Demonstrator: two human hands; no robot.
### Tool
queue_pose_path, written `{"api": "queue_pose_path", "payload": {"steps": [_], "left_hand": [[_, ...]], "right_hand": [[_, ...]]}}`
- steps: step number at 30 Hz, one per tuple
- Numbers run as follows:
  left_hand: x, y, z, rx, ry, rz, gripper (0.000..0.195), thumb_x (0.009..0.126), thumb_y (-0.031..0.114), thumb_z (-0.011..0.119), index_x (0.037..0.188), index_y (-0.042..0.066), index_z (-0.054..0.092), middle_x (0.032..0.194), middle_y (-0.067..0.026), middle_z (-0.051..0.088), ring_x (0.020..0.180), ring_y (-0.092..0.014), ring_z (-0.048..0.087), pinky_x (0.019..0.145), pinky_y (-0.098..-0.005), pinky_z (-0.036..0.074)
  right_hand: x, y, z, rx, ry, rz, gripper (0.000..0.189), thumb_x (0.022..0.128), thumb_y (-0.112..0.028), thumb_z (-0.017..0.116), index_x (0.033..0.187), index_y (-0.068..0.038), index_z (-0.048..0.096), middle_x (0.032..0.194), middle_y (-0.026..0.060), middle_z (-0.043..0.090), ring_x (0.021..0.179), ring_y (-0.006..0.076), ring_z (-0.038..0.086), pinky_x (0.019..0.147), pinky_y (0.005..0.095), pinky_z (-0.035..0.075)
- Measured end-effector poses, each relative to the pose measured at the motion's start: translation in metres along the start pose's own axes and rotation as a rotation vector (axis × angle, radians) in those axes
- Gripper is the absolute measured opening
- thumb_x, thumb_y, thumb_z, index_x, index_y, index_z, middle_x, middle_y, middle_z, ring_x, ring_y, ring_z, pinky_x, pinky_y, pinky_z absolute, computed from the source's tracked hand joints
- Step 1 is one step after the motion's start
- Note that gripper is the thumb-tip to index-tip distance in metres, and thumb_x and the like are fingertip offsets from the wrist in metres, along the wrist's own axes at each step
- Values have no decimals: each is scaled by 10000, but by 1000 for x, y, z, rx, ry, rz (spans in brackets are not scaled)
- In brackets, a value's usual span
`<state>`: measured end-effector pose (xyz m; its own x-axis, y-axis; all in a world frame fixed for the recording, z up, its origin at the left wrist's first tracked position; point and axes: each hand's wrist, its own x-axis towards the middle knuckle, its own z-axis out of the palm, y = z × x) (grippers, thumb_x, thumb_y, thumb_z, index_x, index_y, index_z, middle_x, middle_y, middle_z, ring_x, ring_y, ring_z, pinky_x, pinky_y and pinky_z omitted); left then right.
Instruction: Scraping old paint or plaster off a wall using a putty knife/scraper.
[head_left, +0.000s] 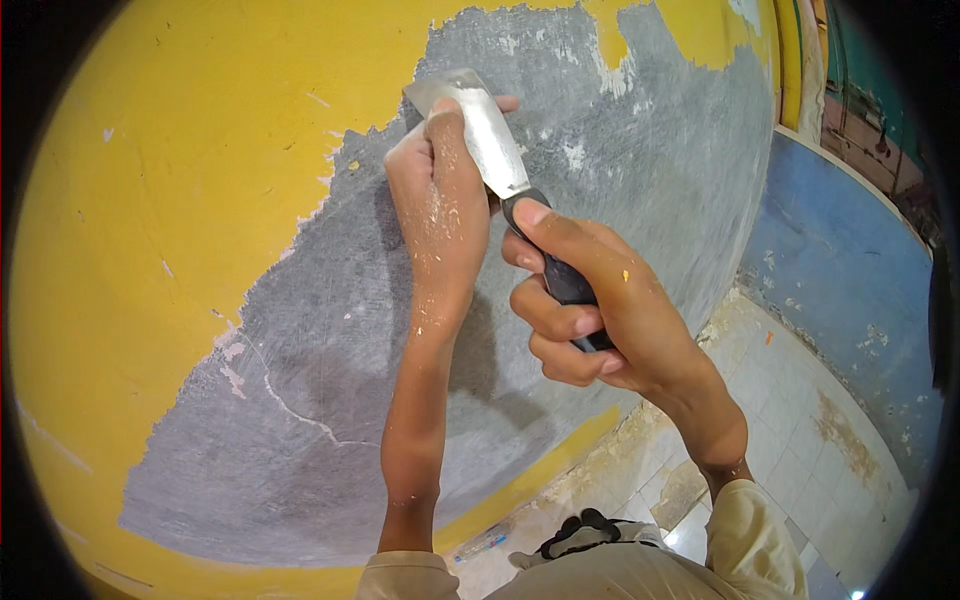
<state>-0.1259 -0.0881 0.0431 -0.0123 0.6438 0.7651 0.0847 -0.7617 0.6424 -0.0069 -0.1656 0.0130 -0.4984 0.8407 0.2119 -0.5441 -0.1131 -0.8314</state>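
My right hand (600, 292) is wrapped around the black handle of a putty knife (487, 139), its thumb lying along the handle's top. The thumb of my left hand (442, 195) presses on the wide metal blade, with the fingers mostly hidden behind it. One corner of the blade points up and left, at the ragged edge of the yellow paint (247, 135). Behind both hands spreads a bare grey patch (330, 360) of the wall, dotted with whitish residue. Pale flakes and dust cling to my left hand and forearm.
A low blue wall (832, 277) with chipped paint stands at the right. Below it runs a stained tile floor (780, 420). A yellow strip (540, 472) edges the wall's bottom. A small clear object, possibly a bottle (480, 547), lies on the floor near my feet, beside a dark sandal (581, 529).
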Motion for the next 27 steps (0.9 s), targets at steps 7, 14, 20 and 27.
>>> {"api": "queue_pose_path", "payload": {"steps": [7, 14, 20, 27], "left_hand": [[-1, 4, 3, -65, -10, -74, 497, 1011, 290, 359, 926, -44, 717, 586, 10, 531, 504, -58, 466, 441, -234, 349], [2, 4, 0, -56, -18, -91, 494, 1013, 297, 354, 936, -26, 721, 583, 10, 536, 484, -44, 453, 418, -218, 333], [3, 7, 4, -90, -30, -139, 508, 1018, 314, 354, 917, -23, 720, 582, 14, 536, 479, -40, 446, 416, -213, 334], [5, 4, 1, -46, -26, -67, 528, 1008, 339, 357, 892, -26, 719, 576, 13, 532, 474, -49, 450, 419, -232, 345]], "right_hand": [[-5, -6, 2, 6, 17, 12, 366, 996, -446, 458, 832, -124, 396, 493, -65, 265, 317, 31, 195, 310, 215, 129], [-2, -6, 3, 17, 2, 7, 368, 996, -446, 460, 837, -121, 397, 489, -68, 257, 319, 31, 196, 314, 213, 132], [-1, -1, -1, -30, 19, -12, 373, 999, -452, 453, 838, -120, 398, 489, -67, 260, 317, 30, 201, 309, 212, 131], [1, -3, 0, -15, 1, 2, 368, 997, -454, 456, 834, -130, 397, 486, -64, 269, 316, 30, 212, 311, 213, 132]]}}
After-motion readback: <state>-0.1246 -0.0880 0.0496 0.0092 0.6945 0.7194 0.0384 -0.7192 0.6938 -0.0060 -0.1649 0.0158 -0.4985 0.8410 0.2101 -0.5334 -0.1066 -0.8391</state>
